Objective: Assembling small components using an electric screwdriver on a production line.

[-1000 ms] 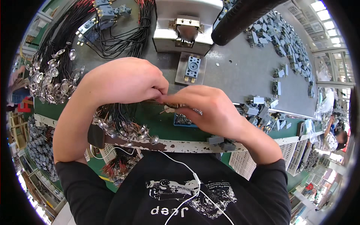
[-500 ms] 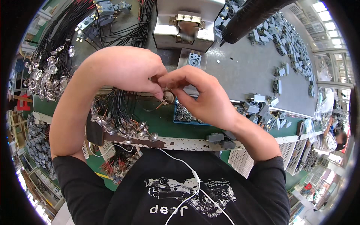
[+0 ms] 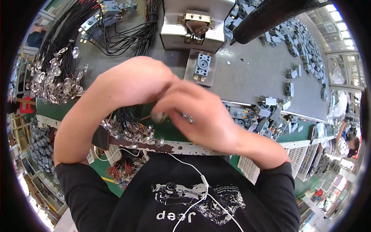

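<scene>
Well, the fingers of the right hand are bent in close at a round metal piece, which is nearer the person than the gray block and left of it. It is all blurry, so I cannot tell if they grip it. The left hand is left of the block too, its fingers hidden. The block sits on a metal plate on the counter. Just past the block is a shiny machine. Shiny caps on black wires lie far left of it, and a gray pile far right.
</scene>
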Tool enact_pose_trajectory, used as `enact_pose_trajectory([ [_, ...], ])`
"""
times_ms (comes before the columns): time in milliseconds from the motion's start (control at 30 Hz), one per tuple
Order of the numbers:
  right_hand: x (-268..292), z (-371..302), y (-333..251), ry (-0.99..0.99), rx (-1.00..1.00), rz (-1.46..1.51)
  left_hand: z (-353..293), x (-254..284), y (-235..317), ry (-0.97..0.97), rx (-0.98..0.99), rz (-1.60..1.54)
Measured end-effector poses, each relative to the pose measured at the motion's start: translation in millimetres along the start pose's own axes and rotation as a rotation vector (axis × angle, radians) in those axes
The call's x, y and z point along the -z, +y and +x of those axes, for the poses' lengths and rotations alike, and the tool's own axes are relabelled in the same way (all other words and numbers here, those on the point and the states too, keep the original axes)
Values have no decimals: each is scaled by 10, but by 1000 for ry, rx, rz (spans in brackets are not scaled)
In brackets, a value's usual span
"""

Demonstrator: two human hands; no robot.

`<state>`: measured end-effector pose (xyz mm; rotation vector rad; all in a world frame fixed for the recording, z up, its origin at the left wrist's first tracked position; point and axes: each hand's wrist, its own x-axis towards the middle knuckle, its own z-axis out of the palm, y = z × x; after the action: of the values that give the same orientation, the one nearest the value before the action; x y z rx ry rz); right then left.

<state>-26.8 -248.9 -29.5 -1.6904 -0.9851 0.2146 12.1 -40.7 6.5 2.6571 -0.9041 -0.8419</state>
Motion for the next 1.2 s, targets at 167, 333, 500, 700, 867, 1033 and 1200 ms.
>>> enact_pose_trajectory([
  [167,274,-242,-75,233,378,-510,-242,196,-298,716,-264,-195],
  [333,551,212,-108,169,65,-364,-217,30,-183,526,-142,-497],
  [500,600,-170,46,204,-521,302,52,-257,35,706,-304,-185],
  [700,506,-429,241,252,-554,299,111,-388,173,622,-352,-104],
  [867,599,-251,249,147,-676,412,40,-191,195,456,-151,-213],
  [1033,437,-232,323,311,-523,352,91,-160,216,507,-163,-322],
  [1200,465,-263,343,468,-509,981,149,-172,135,389,-146,-794],
])
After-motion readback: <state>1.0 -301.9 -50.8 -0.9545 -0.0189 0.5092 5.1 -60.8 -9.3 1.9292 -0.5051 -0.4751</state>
